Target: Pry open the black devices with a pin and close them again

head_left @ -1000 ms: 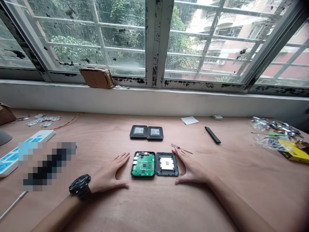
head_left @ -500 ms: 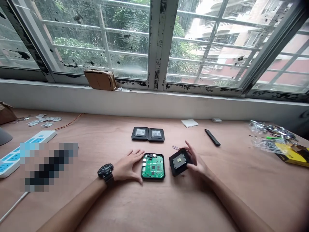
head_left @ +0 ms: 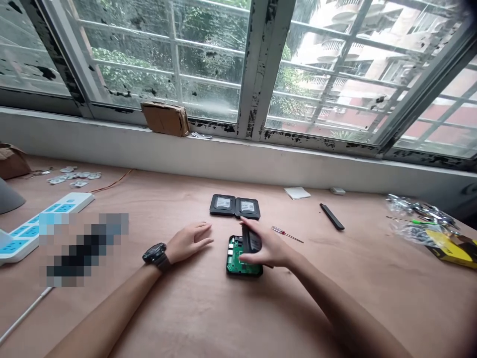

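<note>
A small black case with a green circuit board (head_left: 235, 266) in it lies on the table in front of me. My right hand (head_left: 270, 246) grips a square black cover (head_left: 252, 240) by its edges and holds it tilted on edge over the right part of the board, hiding that part. Whether the cover touches the board I cannot tell. To the left of the case my left hand (head_left: 188, 242) rests on the table, fingers stretched out and holding nothing; a black watch (head_left: 156, 254) is on its wrist. Just behind lie two flat black squares with white labels (head_left: 234, 206).
A screwdriver (head_left: 286, 234) lies right of my right hand, with a black bar (head_left: 331, 217) beyond it. A white power strip (head_left: 74, 203) and a blurred-out dark object (head_left: 85, 251) are on the left. Plastic bags (head_left: 417, 233) and a yellow box (head_left: 454, 251) lie far right.
My right hand has carried the black cover left, from beside the case to above the board, and turned it on edge. My left hand has drawn back left, away from the case.
</note>
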{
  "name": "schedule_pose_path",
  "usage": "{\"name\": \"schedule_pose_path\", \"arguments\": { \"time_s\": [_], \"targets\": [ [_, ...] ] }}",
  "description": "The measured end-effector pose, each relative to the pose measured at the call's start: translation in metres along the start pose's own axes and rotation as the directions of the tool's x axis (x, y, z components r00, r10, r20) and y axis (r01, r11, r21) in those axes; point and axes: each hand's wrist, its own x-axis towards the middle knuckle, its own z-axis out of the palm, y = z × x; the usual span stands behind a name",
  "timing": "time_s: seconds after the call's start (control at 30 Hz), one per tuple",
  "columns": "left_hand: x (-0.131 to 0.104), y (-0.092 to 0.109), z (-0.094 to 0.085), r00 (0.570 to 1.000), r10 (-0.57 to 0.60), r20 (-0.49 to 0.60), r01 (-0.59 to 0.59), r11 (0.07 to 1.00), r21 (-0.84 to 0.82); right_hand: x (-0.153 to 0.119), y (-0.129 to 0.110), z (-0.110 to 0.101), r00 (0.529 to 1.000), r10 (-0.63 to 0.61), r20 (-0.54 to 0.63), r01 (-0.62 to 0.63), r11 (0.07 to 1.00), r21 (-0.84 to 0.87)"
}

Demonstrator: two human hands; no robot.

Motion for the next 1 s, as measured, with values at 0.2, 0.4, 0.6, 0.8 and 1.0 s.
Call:
{"name": "schedule_pose_path", "arguments": {
  "time_s": [0.2, 0.4, 0.6, 0.8, 1.0],
  "targets": [
    [-0.002, 0.001, -0.002, 1.0, 0.023, -0.005, -0.023, 1.0, -0.015, 0.021, -0.012, 0.033, 0.987, -0.03, 0.159, 0.073, 0.959, -0.274],
    [-0.003, -0.002, -0.001, 0.999, 0.032, -0.005, -0.032, 0.999, -0.034, 0.016, -0.01, 0.038, 0.983, -0.002, 0.181, 0.062, 0.942, -0.33],
    [-0.003, 0.0, 0.002, 0.997, 0.066, -0.046, -0.068, 0.997, -0.048, 0.014, -0.012, 0.041, 0.975, 0.021, 0.221, 0.065, 0.925, -0.375],
    [-0.004, -0.005, 0.005, 0.997, 0.054, -0.058, -0.056, 0.998, -0.04, 0.012, -0.011, 0.043, 0.976, 0.008, 0.218, 0.086, 0.905, -0.416],
    [-0.004, -0.008, 0.006, 0.998, 0.045, -0.04, -0.047, 0.998, -0.041, 0.012, -0.012, 0.043, 0.976, -0.015, 0.219, 0.117, 0.881, -0.458]
  ]
}}
